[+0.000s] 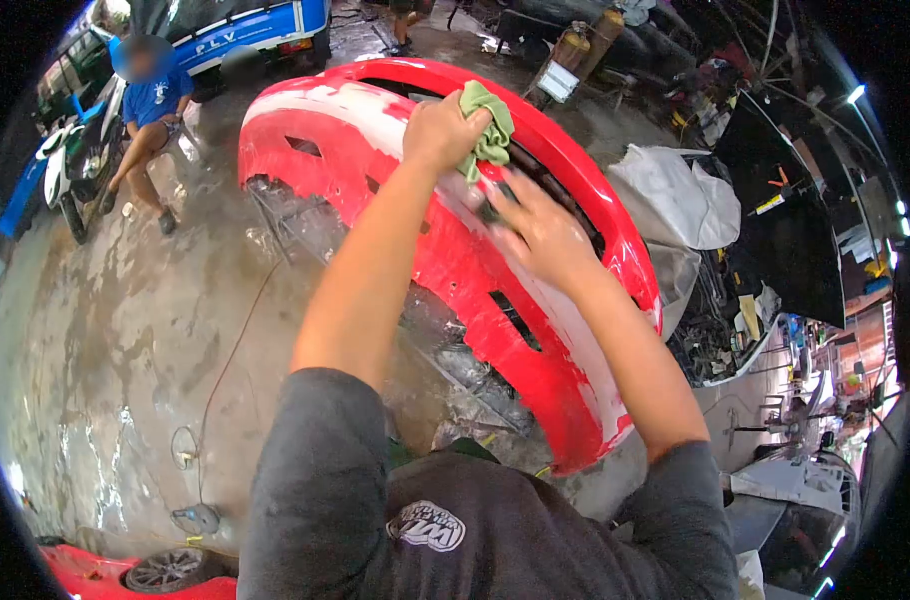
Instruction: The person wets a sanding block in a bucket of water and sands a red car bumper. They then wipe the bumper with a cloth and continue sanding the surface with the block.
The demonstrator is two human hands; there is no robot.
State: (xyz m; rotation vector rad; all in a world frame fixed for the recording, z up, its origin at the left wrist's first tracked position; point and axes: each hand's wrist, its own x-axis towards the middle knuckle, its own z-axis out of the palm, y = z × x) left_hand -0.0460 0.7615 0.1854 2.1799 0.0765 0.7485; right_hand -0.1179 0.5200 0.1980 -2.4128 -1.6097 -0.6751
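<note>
A red car bumper point(495, 265) with whitish sanded-looking bands stands raised in front of me, its lower edge jagged. My left hand point(443, 135) is closed around a crumpled green cloth point(488, 125) over the bumper's upper middle. Just to the right, my right hand point(545, 228) presses down on the pale band beside the bumper's long opening. Motion blurs its fingers, and a small dark piece shows under them; I cannot tell what it is.
A person point(157, 105) in a blue shirt sits at the left near a motorbike point(63, 180). A blue truck point(240, 35) stands behind. Sheeting covers a car point(680, 200) at the right, its engine bay exposed. A cable and a power tool point(200, 516) lie on the wet floor.
</note>
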